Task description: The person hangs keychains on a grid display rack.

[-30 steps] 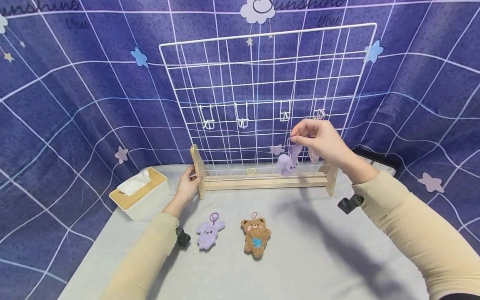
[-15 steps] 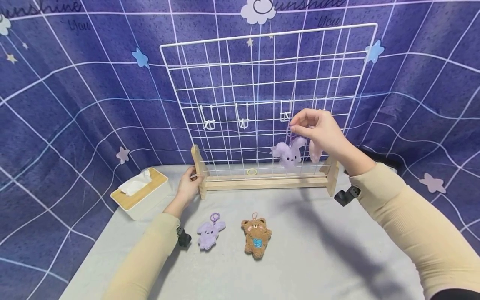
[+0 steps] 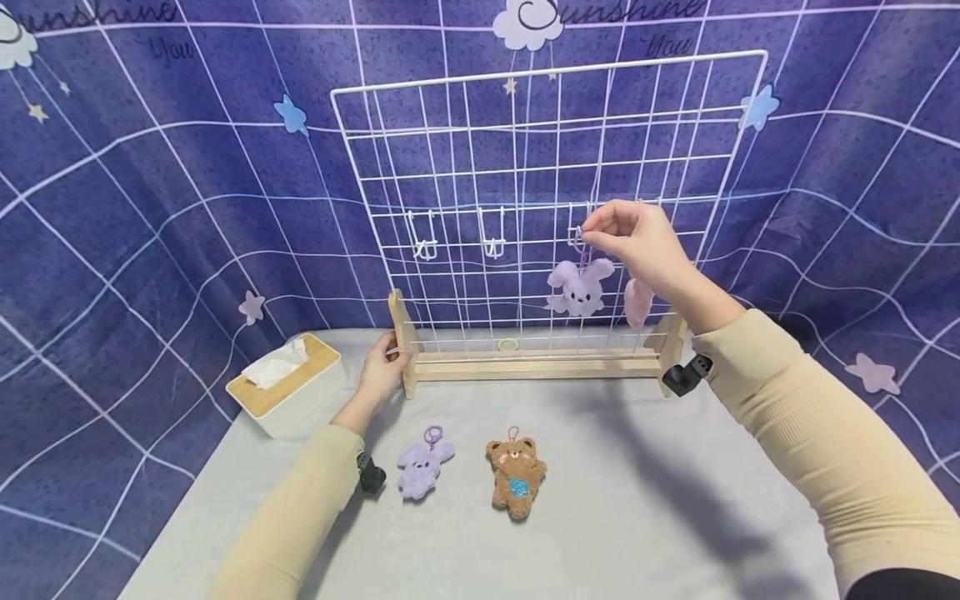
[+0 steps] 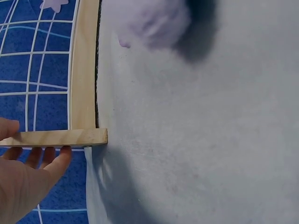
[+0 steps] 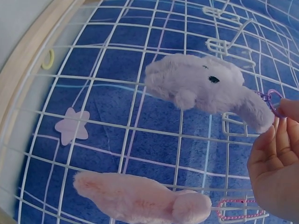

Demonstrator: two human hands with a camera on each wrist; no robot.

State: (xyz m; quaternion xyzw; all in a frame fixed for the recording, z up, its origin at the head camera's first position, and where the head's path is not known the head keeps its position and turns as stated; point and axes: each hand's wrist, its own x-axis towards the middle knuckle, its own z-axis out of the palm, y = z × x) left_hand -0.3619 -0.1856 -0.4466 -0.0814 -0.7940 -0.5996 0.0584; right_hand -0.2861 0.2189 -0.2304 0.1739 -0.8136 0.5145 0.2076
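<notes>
My right hand pinches the purple ring of a lilac plush bunny keychain, which hangs upright before a white wire grid rack. Its ring is close beside a white hook on the grid. In the right wrist view, a pink plush charm on a pink bead chain hangs from the neighbouring hook. My left hand grips the rack's wooden end support, thumb on one side and fingers on the other.
Two white hooks on the left of the grid hold nothing. Another lilac bunny keychain and a brown bear charm lie on the grey tabletop. A tissue box stands at left; a yellow ring lies behind the rack's beam.
My right hand has risen with the bunny keychain, bringing its ring up to hook height. The bunny has turned to face forward. My left hand keeps its grip on the support.
</notes>
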